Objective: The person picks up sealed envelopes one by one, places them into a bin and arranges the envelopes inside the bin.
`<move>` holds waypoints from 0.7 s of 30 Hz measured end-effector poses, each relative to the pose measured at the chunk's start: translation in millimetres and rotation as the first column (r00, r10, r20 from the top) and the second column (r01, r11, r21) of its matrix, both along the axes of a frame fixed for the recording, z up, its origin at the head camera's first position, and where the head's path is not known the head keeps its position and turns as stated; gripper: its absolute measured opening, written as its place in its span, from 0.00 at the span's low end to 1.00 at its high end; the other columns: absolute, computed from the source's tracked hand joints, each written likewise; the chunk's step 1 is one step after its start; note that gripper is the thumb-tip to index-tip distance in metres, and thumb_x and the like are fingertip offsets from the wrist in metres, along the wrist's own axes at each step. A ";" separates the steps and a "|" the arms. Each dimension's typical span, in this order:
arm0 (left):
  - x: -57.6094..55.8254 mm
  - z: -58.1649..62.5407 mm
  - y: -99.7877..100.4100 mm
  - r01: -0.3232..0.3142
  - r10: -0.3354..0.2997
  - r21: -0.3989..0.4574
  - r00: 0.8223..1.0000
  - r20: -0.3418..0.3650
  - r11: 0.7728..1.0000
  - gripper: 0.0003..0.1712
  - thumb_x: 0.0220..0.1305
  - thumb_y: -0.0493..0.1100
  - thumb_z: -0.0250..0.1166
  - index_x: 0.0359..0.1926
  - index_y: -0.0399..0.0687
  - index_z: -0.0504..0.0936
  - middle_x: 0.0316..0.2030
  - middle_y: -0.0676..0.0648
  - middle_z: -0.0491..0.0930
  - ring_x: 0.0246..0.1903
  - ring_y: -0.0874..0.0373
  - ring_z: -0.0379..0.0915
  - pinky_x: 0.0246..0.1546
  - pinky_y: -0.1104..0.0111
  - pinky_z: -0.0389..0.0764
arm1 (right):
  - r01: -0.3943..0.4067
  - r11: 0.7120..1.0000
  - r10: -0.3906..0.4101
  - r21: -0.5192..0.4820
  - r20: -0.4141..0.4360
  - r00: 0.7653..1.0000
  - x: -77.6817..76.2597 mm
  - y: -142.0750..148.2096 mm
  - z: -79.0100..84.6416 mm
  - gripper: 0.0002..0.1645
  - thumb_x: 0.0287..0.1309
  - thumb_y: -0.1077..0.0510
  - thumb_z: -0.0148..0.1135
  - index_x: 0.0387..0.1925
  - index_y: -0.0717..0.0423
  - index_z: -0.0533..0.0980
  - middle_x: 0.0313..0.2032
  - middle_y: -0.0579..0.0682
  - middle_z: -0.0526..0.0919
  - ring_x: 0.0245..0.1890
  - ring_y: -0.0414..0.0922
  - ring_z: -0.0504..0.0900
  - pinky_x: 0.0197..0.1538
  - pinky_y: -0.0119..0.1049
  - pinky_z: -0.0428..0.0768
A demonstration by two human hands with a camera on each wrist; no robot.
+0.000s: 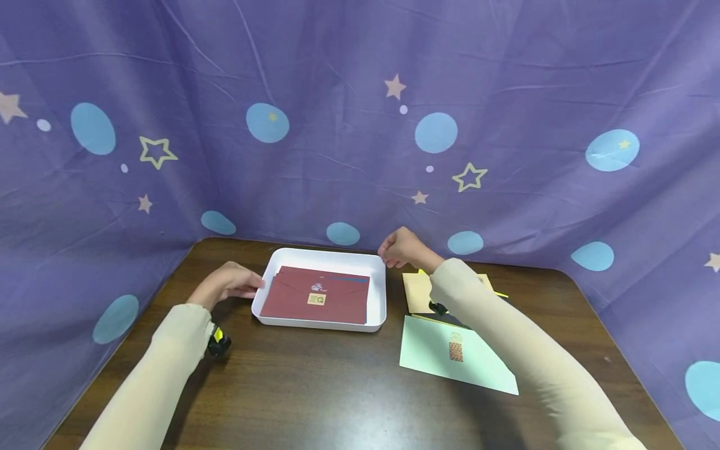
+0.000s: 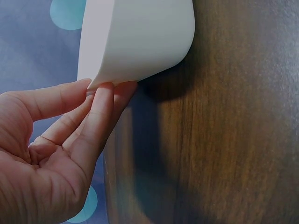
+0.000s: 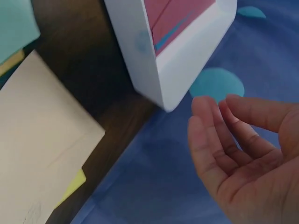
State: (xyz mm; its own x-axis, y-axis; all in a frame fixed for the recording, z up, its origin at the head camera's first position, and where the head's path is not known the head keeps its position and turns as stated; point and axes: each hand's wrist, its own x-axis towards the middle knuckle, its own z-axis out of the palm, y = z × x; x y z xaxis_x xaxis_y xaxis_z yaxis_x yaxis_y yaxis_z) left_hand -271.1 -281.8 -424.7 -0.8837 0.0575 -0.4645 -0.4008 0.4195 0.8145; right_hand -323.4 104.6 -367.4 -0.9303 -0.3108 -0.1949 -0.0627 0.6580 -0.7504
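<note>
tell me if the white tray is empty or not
Not empty: the head view shows a maroon envelope lying inside the white tray.

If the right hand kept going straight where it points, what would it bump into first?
The right hand would probably meet the white tray first, at its far right corner; depth is unclear.

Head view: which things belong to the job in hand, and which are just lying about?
Seemingly in the job:
white tray, rim pinched by the left grip
maroon envelopes inside it
right grip, empty, near the tray's far right corner

Seemingly just lying about:
mint-green paper, right of the tray
tan paper behind it
</note>
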 end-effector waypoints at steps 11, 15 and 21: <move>0.5 -0.7 -0.3 -0.005 0.005 0.004 1.000 0.004 1.000 0.19 0.63 0.32 0.65 0.51 0.19 0.79 0.24 0.54 0.83 0.27 0.67 0.80 0.33 0.75 0.89 | 0.002 1.000 -0.001 -0.015 0.009 1.000 -2.7 47.0 6.1 0.09 0.60 0.70 0.62 0.42 0.71 0.82 0.30 0.59 0.87 0.27 0.43 0.84 0.30 0.31 0.85; 0.0 -0.6 -1.2 -0.010 0.010 -0.007 1.000 0.008 1.000 0.18 0.63 0.32 0.65 0.51 0.20 0.80 0.25 0.54 0.84 0.26 0.67 0.80 0.33 0.75 0.89 | 0.025 1.000 -0.025 0.003 0.003 1.000 -5.3 61.6 5.4 0.10 0.61 0.70 0.62 0.44 0.73 0.81 0.27 0.56 0.87 0.26 0.42 0.84 0.30 0.30 0.85; -0.7 -0.2 0.0 -0.013 0.014 -0.030 1.000 0.013 0.999 0.19 0.64 0.32 0.65 0.52 0.21 0.80 0.25 0.54 0.84 0.26 0.68 0.80 0.33 0.75 0.89 | 0.030 0.998 -0.030 0.061 0.004 1.000 -7.1 85.1 5.5 0.09 0.63 0.69 0.63 0.43 0.71 0.81 0.28 0.52 0.87 0.28 0.44 0.86 0.32 0.33 0.86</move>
State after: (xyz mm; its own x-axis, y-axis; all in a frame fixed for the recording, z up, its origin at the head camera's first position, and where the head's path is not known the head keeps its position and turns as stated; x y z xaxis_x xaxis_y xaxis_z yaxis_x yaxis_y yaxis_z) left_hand -271.8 -281.8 -424.9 -0.8779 0.0316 -0.4778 -0.4175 0.4381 0.7961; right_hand -330.5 189.7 -362.0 -0.9379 -0.2703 -0.2176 -0.0384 0.7042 -0.7090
